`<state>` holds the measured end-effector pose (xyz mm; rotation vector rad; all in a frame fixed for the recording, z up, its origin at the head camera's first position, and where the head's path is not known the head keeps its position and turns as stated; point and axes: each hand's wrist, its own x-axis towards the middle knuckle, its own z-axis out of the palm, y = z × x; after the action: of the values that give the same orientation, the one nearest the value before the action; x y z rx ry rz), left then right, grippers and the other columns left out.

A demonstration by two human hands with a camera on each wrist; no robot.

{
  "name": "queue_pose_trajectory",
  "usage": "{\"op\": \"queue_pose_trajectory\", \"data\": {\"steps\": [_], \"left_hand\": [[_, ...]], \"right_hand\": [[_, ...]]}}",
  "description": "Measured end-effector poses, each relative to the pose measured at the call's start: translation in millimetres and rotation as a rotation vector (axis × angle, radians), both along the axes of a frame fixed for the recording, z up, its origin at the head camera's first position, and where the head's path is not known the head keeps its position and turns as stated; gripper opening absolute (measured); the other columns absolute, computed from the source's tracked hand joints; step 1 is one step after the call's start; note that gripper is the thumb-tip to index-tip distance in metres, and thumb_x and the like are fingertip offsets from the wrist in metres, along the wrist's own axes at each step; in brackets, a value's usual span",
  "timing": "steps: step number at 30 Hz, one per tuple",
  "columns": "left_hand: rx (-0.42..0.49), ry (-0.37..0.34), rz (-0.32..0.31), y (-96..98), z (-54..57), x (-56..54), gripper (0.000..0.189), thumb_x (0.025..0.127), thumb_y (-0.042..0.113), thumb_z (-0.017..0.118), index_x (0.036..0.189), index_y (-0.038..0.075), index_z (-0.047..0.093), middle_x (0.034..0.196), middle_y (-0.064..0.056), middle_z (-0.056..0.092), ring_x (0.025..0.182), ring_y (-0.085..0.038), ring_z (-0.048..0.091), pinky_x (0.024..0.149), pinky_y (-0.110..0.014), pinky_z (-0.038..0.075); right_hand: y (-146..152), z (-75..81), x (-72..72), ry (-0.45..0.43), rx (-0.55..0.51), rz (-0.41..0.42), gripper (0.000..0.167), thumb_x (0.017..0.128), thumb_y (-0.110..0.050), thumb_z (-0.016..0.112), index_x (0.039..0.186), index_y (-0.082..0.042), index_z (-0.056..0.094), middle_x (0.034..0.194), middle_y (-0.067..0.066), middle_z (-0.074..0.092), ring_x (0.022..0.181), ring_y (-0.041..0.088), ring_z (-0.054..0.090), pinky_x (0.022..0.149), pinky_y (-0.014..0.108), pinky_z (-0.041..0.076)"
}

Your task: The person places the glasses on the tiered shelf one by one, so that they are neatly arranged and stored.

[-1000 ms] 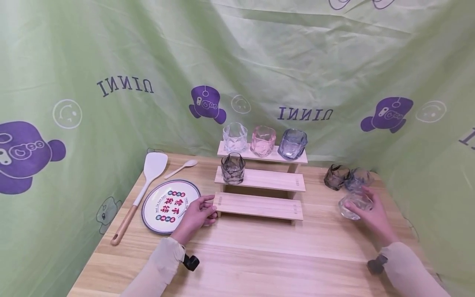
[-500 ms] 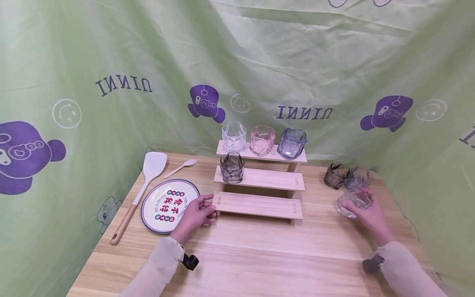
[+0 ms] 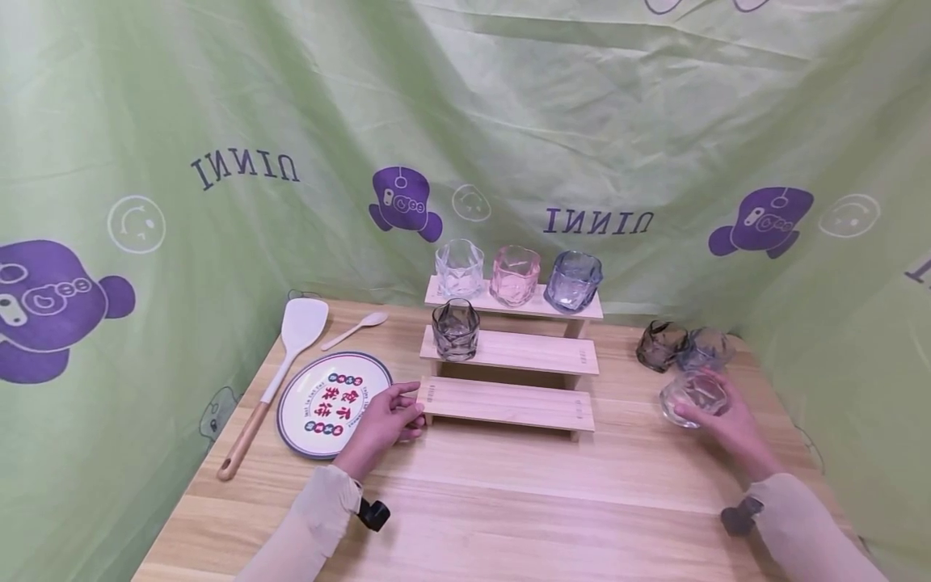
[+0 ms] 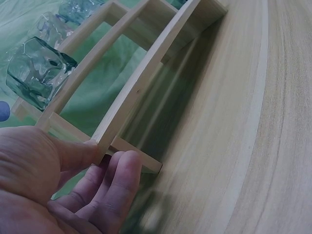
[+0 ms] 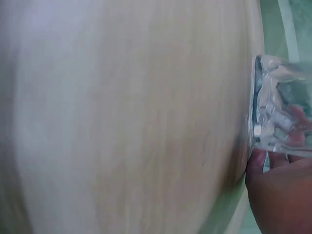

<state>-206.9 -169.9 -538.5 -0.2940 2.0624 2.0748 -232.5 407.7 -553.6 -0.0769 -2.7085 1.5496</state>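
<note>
My left hand [image 3: 384, 419] pinches the left end of the lowest board of a three-step wooden display rack [image 3: 509, 404]. In the left wrist view the thumb lies at the board's upper edge and the fingers curl beneath. My right hand [image 3: 735, 424] grips a clear faceted glass [image 3: 687, 398] at the table's right side; the right wrist view shows the glass [image 5: 280, 107] with its base close to the wood. On the top step stand a clear glass [image 3: 460, 271], a pink glass [image 3: 515, 277] and a blue glass [image 3: 573, 283]. A grey glass [image 3: 456, 330] occupies the middle step's left end.
Behind the right hand sit a dark brown glass [image 3: 660, 346] and a bluish glass [image 3: 707, 347]. Left of the rack lie a printed plate [image 3: 301, 412], a white spatula [image 3: 301, 323] with wooden handle, and a small spoon [image 3: 355, 330]. Green curtain [image 3: 465, 121] surrounds the table.
The right hand and its clear glass have shifted only slightly, staying in front of the bluish glass. My left hand has kept its place on the rack.
</note>
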Motion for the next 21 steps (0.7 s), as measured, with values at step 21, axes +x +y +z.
{"op": "queue_pose_trajectory", "data": {"steps": [21], "left_hand": [[-0.025,0.012,0.005,1.5,1.3,1.1,0.048,0.096,-0.005,0.064,0.142,0.002,0.054,0.111,-0.018,0.06,0.087,-0.027,0.068,0.074,-0.041,0.066]], "right_hand": [[-90.9,59.8,6.5,0.081,-0.058,-0.14,0.093,0.088,-0.034,0.082,0.154,0.0,0.026,0.146,0.024,0.042,0.128,0.036,0.043,0.099,0.022,0.05]]}}
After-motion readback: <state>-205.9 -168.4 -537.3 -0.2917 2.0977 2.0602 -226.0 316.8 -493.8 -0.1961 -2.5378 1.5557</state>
